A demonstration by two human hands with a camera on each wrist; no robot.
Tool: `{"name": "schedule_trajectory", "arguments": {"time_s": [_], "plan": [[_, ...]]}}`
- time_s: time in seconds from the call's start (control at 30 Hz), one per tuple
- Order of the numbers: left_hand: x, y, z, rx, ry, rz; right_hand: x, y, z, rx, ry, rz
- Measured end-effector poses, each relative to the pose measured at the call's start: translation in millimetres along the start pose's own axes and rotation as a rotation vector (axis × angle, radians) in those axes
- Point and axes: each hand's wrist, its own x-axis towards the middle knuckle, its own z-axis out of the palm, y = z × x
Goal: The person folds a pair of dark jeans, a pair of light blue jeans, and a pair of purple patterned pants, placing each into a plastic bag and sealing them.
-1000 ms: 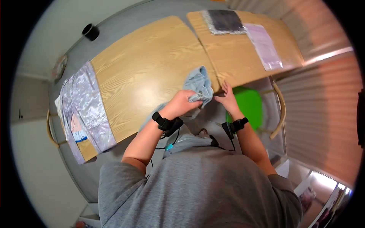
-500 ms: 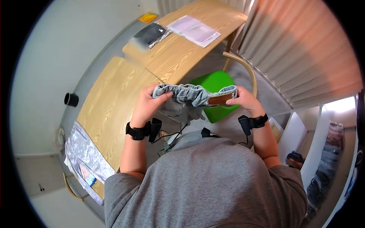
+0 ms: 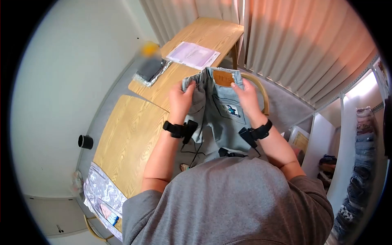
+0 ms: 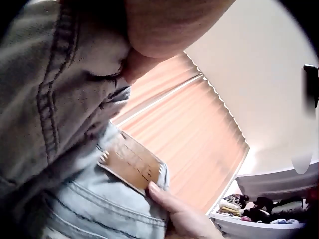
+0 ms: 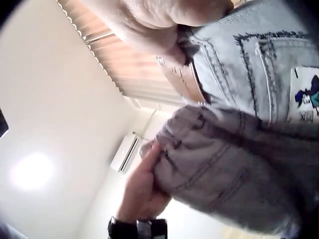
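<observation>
A pair of light blue denim jeans (image 3: 218, 126) hangs from both hands by its waistband, the legs dropping in front of the body. My left hand (image 3: 179, 102) grips the gathered elastic part of the waistband, thumb on the near side. At the other end, my right hand (image 3: 249, 98) pinches the waistband beside a brown label (image 3: 222, 78). A back pocket carries a small cartoon patch (image 3: 232, 110). In the left wrist view the right thumb (image 4: 164, 199) presses the label's edge. The right wrist view shows the left hand (image 5: 142, 194) holding the bunched waist.
Two wooden tables (image 3: 130, 126) stand at the left and ahead, bearing a lilac packet (image 3: 194, 55), a dark packet (image 3: 150, 69) and shiny silvery cloth (image 3: 102, 188). A wooden chair (image 3: 263, 92) is behind the jeans. Shelves (image 3: 320, 143) with clothes line the right; a black bin (image 3: 85, 141) stands left.
The jeans came up from the table's edge as the body turned right. The right hand took hold of the waistband, and the jeans now hang lengthwise, turned to show the label and back pocket.
</observation>
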Motion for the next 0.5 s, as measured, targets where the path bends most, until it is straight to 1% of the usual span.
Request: {"name": "schedule_trajectory", "arguments": {"time_s": [0.03, 0.07, 0.13, 0.17, 0.2, 0.27, 0.4, 0.47, 0.5], "plan": [[-0.7, 8.6, 6.7, 0.014, -0.036, -0.02, -1.1, -1.2, 9.3, -0.122, 0.076, -0.062], [-3.4, 13.3, 14.8, 0.11, -0.047, -0.012, -3.5, -2.8, 19.3, -0.244, 0.152, -0.12], [-11.4, 14.2, 33.9, 0.04, -0.071, 0.145, -16.1, -16.7, 43.7, -0.219, 0.095, -0.188], [-14.4, 14.1, 42.2, -0.013, -0.091, 0.181, -21.4, -15.7, 54.4, -0.214, 0.046, -0.168], [-18.7, 16.2, 45.0, 0.04, -0.071, 0.159, -28.4, -20.6, 62.7, -0.135, 0.067, -0.12], [-17.4, 9.7, 46.5, 0.054, -0.075, 0.141, -26.5, -8.8, 61.8, -0.124, 0.024, -0.094], [-15.8, 9.3, 33.7, 0.098, -0.126, 0.091, -24.1, -5.3, 61.0, -0.145, 0.05, -0.086], [-15.5, 14.7, 29.7, 0.235, -0.117, 0.17, -22.7, -6.5, 64.6, -0.145, 0.014, -0.059], [-15.7, 13.2, 30.6, 0.239, -0.117, 0.169, -22.4, -5.0, 67.3, -0.141, 0.013, -0.058]]}}
